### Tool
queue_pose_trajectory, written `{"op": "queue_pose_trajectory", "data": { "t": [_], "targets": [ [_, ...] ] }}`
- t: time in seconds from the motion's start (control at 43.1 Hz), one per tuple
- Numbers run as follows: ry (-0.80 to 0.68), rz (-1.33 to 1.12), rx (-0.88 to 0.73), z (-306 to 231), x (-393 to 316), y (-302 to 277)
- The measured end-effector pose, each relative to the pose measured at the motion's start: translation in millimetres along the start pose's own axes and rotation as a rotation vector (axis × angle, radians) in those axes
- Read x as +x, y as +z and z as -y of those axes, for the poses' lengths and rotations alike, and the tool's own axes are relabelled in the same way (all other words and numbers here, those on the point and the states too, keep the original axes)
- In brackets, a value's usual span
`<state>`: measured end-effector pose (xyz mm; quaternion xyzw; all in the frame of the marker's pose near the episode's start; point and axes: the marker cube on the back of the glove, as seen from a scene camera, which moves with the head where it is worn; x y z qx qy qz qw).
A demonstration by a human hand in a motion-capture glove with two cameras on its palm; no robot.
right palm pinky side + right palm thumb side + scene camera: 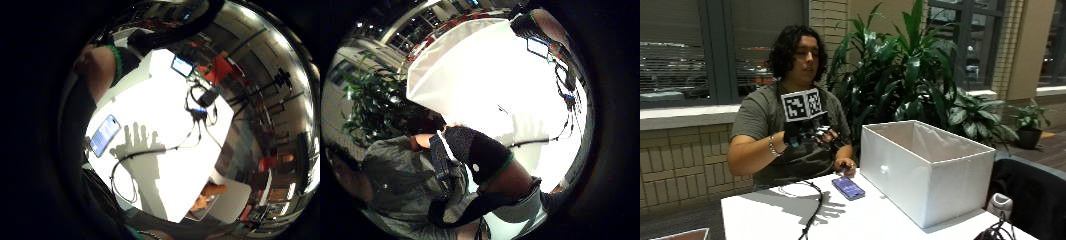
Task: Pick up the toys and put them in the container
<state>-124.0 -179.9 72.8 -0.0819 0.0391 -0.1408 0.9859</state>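
1. The container, a large white open-topped box, stands on the white surface at the side of the person's bare hand. Its inside shows pale walls; whether anything lies in it cannot be told.
2. No toy can be made out with certainty. In the little finger side palm view, something orange sits in a pale tray-like thing beside the edge of the surface, too unclear to name.
3. The gloved right hand is raised in front of the person's chest, well above the surface and apart from the container. Its fingers look relaxed and hold nothing; its shadow on the surface shows spread fingers.
4. The bare hand rests at the near edge of the surface, just beside a phone that lies flat with its screen lit, near the container's wall.
5. A black cable runs in a loop across the surface from beside the phone toward the front edge.
6. In the little finger side palm view a small lit screen and a cluster of black cables and a small device lie toward the far part of the surface.
7. Large green plants stand behind the container, before brick wall and windows.
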Motion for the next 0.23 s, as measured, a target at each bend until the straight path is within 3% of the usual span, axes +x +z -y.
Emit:
{"op": "queue_pose_trajectory", "data": {
  "t": [0.232],
  "targets": [
    [0.050,0.012,-0.018,-17.0,13.9,18.2]
  ]
}}
